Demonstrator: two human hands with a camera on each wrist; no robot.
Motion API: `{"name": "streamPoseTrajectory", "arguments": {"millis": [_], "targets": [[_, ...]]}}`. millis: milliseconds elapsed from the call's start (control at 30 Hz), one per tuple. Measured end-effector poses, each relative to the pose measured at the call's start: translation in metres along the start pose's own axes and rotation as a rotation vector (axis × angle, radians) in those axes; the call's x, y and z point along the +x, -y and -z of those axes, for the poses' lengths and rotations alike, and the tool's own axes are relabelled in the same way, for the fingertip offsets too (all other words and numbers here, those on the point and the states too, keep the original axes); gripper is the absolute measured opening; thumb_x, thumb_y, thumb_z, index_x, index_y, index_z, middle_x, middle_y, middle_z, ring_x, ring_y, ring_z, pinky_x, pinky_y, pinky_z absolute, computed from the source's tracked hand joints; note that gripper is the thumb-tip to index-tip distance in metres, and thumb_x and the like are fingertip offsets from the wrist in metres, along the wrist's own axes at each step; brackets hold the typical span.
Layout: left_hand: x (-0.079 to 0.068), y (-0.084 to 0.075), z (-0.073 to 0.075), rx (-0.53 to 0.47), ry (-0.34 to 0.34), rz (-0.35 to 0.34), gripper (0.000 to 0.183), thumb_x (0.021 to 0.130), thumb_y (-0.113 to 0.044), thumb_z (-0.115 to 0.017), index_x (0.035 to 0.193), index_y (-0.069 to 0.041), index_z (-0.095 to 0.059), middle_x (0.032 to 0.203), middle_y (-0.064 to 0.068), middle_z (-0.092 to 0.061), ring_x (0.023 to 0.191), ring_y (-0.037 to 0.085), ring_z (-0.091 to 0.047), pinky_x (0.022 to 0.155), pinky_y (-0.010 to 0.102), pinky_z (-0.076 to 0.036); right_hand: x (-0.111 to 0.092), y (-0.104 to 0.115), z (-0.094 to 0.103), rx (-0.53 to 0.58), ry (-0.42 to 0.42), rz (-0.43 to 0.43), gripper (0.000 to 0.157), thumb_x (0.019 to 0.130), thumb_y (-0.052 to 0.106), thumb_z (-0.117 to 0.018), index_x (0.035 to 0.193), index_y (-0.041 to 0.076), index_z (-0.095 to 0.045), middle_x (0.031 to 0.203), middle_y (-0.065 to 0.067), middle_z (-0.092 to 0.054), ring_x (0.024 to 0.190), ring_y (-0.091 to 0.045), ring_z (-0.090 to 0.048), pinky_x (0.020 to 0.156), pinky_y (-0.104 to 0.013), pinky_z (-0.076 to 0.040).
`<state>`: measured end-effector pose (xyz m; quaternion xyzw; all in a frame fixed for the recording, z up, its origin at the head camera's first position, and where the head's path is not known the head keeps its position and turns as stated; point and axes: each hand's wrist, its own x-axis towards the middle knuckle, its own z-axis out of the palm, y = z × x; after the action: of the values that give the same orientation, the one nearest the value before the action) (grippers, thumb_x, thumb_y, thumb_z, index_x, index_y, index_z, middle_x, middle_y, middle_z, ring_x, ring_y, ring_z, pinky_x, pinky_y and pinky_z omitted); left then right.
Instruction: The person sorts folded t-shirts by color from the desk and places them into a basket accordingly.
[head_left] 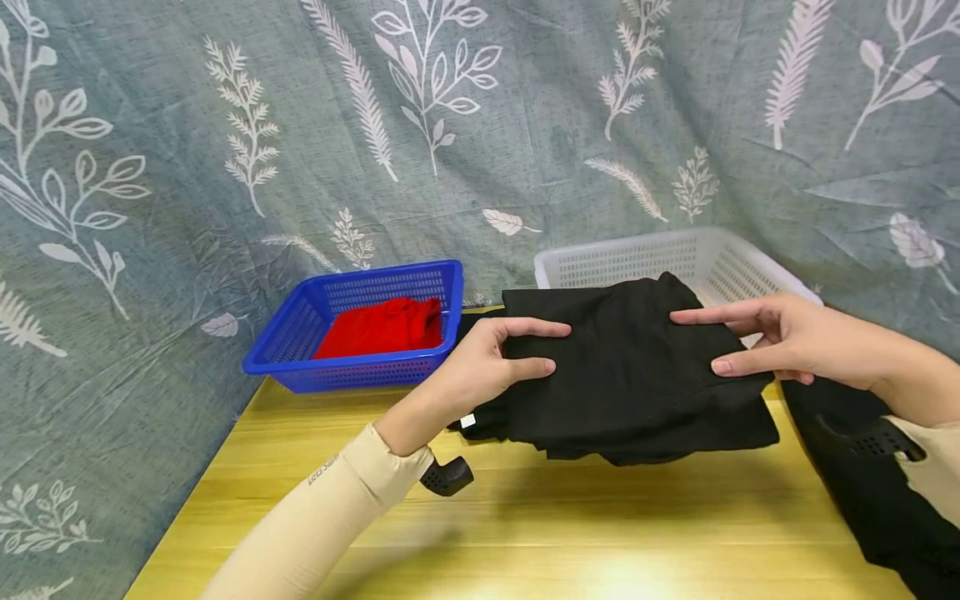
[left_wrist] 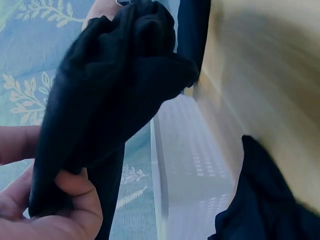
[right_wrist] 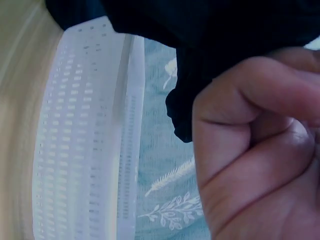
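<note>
A folded black garment point(head_left: 622, 375) hangs above the table between both hands, its lower edge drooping loosely. My left hand point(head_left: 480, 358) grips its left side, with thumb and index finger across the upper face. On the right side, my right hand point(head_left: 795, 342) pinches the cloth in the same way. The left wrist view shows the layers of the garment point(left_wrist: 100, 100) bunched between thumb and fingers. In the right wrist view the fingers of the right hand point(right_wrist: 255, 135) are curled at the dark cloth's edge.
Behind the garment stands a white basket point(head_left: 757, 258), partly hidden. A blue basket point(head_left: 352, 371) at the left holds folded red cloth point(head_left: 382, 327). More black cloth point(head_left: 491, 421) with a white tag lies behind the left hand, and another black piece point(head_left: 840, 467) lies along the table's point(head_left: 600, 533) right side.
</note>
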<state>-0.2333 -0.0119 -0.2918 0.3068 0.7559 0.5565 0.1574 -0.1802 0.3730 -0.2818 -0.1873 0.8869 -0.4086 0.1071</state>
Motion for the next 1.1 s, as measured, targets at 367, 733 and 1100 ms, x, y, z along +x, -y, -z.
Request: {"name": "streamPoseTrajectory", "arguments": {"millis": [367,733,1100], "targets": [[0.050,-0.004,0.004,-0.007,-0.052,0.026,0.041,0.099,-0.005,-0.075,0.138,-0.018,-0.074,0.138,0.004,-0.070,0.101,0.016,-0.073,0.083,0.030,-0.063,0.026,-0.011,0.031,-0.012,-0.031,-0.075,0.061,0.103,0.023,-0.074,0.160,0.033,-0.053,0.067,0.011,-0.033,0.051,-0.026,-0.022,0.046,-0.034,-0.037],[0.101,-0.003,0.004,0.078,-0.107,0.046,0.039,0.098,-0.008,-0.078,0.134,-0.021,-0.077,0.147,0.002,-0.065,0.125,0.021,-0.063,0.099,0.038,-0.059,0.045,-0.022,0.065,-0.008,-0.027,-0.162,0.059,0.103,0.027,-0.074,0.157,0.041,-0.054,0.064,0.011,-0.015,0.052,-0.025,-0.016,0.049,-0.032,-0.036],[0.135,0.002,0.000,0.090,-0.121,0.087,0.038,0.101,-0.006,-0.073,0.137,-0.021,-0.075,0.154,0.003,-0.060,0.126,0.026,-0.065,0.102,0.039,-0.057,0.058,-0.035,0.081,-0.015,-0.093,-0.214,0.061,0.100,0.032,-0.078,0.157,0.038,-0.056,0.063,0.015,-0.024,0.055,-0.022,-0.017,0.053,-0.032,-0.038]]}}
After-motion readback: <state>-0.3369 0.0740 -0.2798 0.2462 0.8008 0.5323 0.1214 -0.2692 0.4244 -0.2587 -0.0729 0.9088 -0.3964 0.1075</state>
